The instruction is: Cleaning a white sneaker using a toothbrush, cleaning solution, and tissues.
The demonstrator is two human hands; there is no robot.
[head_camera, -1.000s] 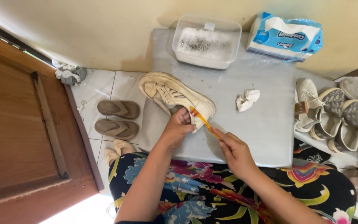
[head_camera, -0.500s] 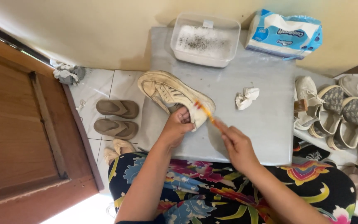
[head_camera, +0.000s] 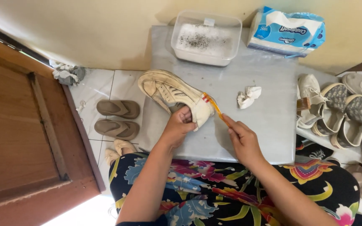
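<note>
Shoe (head_camera: 170,93), cream and grimy, lies tilted on the tabletop (head_camera: 269,121) below the tub (head_camera: 206,38); your left hand (head_camera: 180,127) grasps its heel, your right hand (head_camera: 241,140) clenches the toothbrush (head_camera: 214,108) against it.

One cream sneaker (head_camera: 174,94), one toothbrush (head_camera: 216,109), one tub (head_camera: 206,38), one tissue pack (head_camera: 288,30). Two brown sandals (head_camera: 118,118) lie at left. At the right edge, perhaps five more shoes (head_camera: 344,113).

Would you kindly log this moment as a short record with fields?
Left hand: grips the cream sneaker at its heel end
Right hand: holds an orange toothbrush, bristles on the sneaker
Surface: grey table
On table: plastic tub of sudsy water, crumpled tissue, tissue pack
Floor left: brown sandals
Floor right: more shoes
</note>
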